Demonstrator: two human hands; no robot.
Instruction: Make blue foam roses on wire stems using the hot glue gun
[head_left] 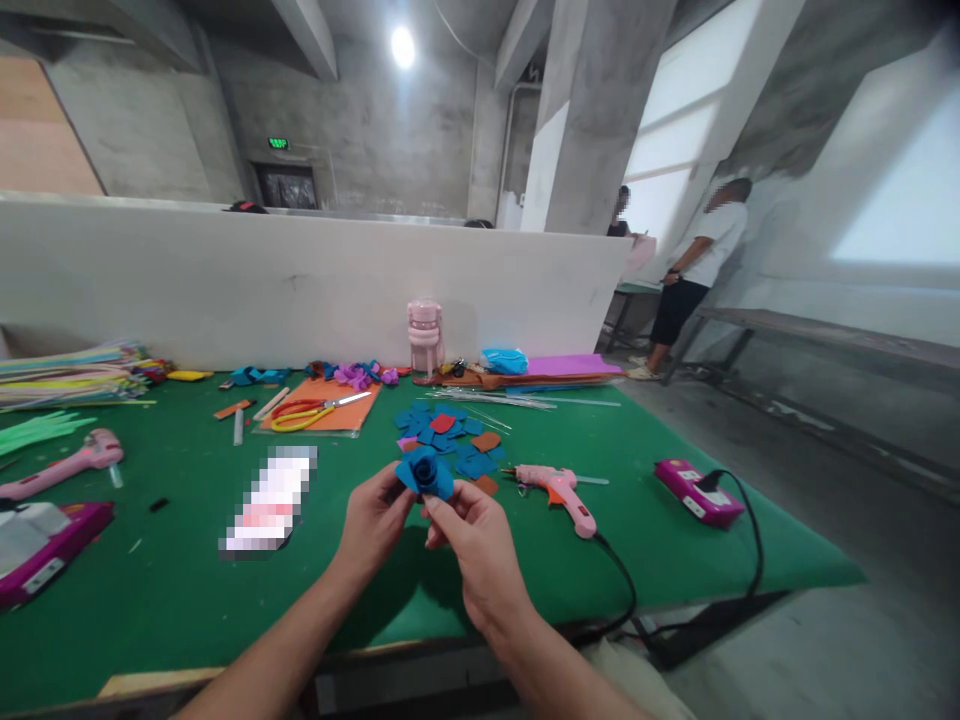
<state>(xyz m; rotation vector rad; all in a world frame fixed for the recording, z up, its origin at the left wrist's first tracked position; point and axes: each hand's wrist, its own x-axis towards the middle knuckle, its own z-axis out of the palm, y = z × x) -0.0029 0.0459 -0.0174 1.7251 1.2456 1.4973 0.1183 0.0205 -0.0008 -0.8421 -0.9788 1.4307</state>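
Note:
A blue flower [425,470] with a rolled centre and spread outer petals is held up over the green table by both hands. My left hand [379,515] pinches its left side between thumb and fingers. On the right side, my right hand [472,525] is closed on the flower's lower petals. Just behind it lies a loose pile of blue petal pieces [427,425], with a red piece [442,424] and a few brown ones [487,441] among them. A pink hot glue gun [559,485] rests to the right of my right hand.
Scissors [307,413] lie on orange sheets [360,410] at the back left. A pink bottle [425,340] stands against the white partition [300,280]. Purple power strips [699,492] sit at both sides, one cabled. Another glue gun [67,465] is at left. Two people stand beyond.

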